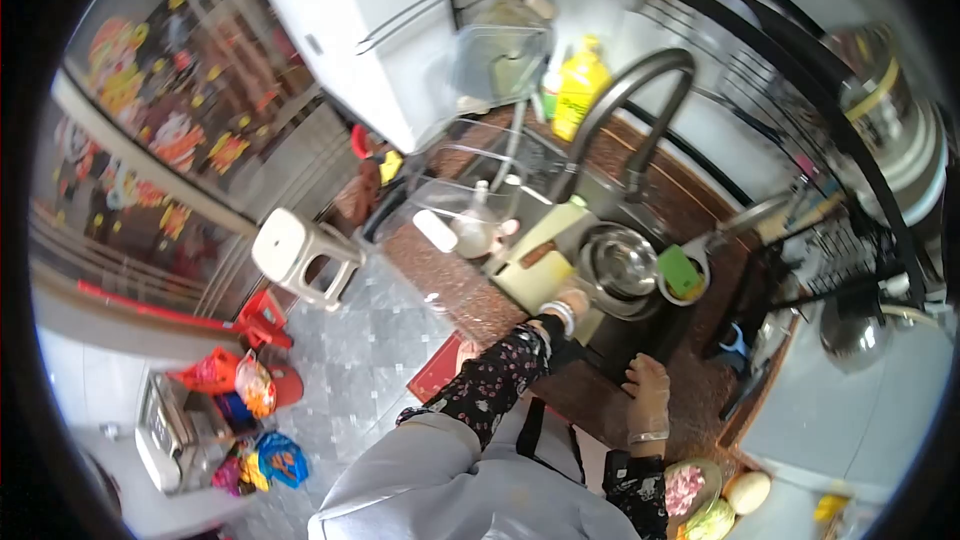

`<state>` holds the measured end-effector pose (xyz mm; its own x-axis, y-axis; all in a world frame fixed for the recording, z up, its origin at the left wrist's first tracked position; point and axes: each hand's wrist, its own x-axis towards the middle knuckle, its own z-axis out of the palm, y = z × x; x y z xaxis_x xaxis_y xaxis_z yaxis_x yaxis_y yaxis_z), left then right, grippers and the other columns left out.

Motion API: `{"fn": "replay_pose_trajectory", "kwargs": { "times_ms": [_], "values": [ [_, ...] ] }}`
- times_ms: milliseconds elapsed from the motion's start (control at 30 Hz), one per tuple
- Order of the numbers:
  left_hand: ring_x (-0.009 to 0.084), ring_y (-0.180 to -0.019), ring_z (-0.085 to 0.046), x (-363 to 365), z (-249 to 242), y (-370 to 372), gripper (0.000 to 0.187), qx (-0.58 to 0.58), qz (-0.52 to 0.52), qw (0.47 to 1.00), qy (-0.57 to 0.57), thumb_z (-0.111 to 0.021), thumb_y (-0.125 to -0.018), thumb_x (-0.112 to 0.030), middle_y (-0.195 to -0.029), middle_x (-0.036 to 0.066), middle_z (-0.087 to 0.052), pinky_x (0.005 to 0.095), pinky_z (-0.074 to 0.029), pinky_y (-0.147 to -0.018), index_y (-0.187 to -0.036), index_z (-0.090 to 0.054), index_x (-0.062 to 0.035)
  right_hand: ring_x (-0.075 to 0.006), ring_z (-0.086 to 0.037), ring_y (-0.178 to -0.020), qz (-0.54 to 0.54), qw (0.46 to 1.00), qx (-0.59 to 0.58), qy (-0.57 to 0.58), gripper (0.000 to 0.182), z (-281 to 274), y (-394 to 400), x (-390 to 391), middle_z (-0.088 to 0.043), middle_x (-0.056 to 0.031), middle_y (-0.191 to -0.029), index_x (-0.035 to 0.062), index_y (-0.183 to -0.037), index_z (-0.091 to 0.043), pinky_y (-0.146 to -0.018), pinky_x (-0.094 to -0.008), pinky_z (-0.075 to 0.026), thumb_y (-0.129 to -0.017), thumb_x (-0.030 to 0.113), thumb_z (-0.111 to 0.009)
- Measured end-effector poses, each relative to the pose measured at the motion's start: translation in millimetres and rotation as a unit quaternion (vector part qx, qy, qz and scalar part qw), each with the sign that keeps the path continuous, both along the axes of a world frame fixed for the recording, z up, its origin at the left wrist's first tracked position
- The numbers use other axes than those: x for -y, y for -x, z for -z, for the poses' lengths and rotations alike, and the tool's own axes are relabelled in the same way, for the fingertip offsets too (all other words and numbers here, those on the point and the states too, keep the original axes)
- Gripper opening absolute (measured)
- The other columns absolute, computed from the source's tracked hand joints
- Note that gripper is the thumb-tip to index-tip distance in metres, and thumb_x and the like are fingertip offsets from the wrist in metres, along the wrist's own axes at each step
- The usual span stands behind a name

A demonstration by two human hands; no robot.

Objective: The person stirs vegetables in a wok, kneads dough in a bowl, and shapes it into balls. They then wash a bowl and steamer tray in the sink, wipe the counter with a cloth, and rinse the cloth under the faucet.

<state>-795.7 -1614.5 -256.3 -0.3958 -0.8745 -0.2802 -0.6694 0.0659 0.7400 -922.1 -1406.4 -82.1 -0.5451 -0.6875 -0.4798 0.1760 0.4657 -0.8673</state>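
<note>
My left hand (571,302) wears a clear glove and reaches over the sink. It lies at the near edge of a pale green cutting board (520,285), and its fingers are mostly hidden. On the board, just beyond this hand, is a flat yellowish piece beside a brown handle (538,254). Stacked metal bowls (622,260) sit in the sink immediately right of the hand. My right hand (648,395), also gloved, hovers by the counter's front edge with loosely bent fingers apart and nothing in them.
A dark faucet (640,65) arches over the sink. A green sponge (679,271) rests in a handled strainer on the right. A yellow detergent bottle (580,85) stands behind. A bowl of chopped meat (684,488) is near my right forearm. A white stool (305,255) stands left.
</note>
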Motion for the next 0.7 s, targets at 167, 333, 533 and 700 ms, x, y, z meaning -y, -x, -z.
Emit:
{"fn": "replay_pose_trajectory", "kwargs": {
  "times_ms": [167, 333, 533, 700],
  "values": [
    [0.0191, -0.085, -0.062, -31, -162, -109, 0.064, -0.225, 0.051, 0.925, -0.302, -0.065, -0.088, -0.043, -0.108, 0.011, -0.061, 0.0319, -0.054, -0.073, -0.134, -0.046, -0.0038, -0.0100, -0.058, -0.083, -0.084, 0.996, -0.035, 0.005, 0.029, -22, -38, 75, -0.063, -0.0029, -0.095, 0.0039, -0.109, -0.062, -0.069, -0.0239, -0.047, -0.091, 0.026, -0.061],
    [0.0099, -0.080, -0.061, -69, -195, -273, 0.032, -0.390, -0.166, 0.832, -0.357, -0.063, -0.090, -0.025, -0.091, 0.001, -0.064, 0.0218, -0.051, -0.063, -0.114, -0.063, -0.0027, -0.0117, -0.060, -0.073, -0.217, 0.966, -0.097, 0.105, 0.034, -18, -97, 167, -0.064, -0.0057, -0.084, 0.0000, -0.102, -0.064, -0.062, -0.0261, -0.048, -0.094, 0.032, -0.056],
    [0.0087, -0.049, -0.052, -39, -194, -370, 0.022, -0.122, -0.374, 0.907, -0.149, -0.068, -0.087, -0.028, -0.060, 0.000, -0.057, 0.0231, -0.040, -0.046, -0.087, -0.062, -0.0066, -0.0219, -0.058, -0.048, -0.262, 0.959, -0.095, -0.049, 0.049, -40, -181, 300, -0.061, -0.0102, -0.059, -0.0043, -0.078, -0.060, -0.049, -0.0348, -0.046, -0.090, 0.042, -0.050],
    [0.0121, -0.055, -0.055, -16, -188, -366, 0.028, -0.175, -0.358, 0.917, -0.015, -0.070, -0.086, -0.029, -0.063, 0.003, -0.059, 0.0272, -0.044, -0.052, -0.098, -0.061, -0.0048, -0.0224, -0.057, -0.047, -0.299, 0.942, -0.150, -0.019, 0.033, -15, -176, 303, -0.060, -0.0128, -0.057, -0.0024, -0.071, -0.056, -0.046, -0.0369, -0.043, -0.084, 0.027, -0.050]
  ]
}}
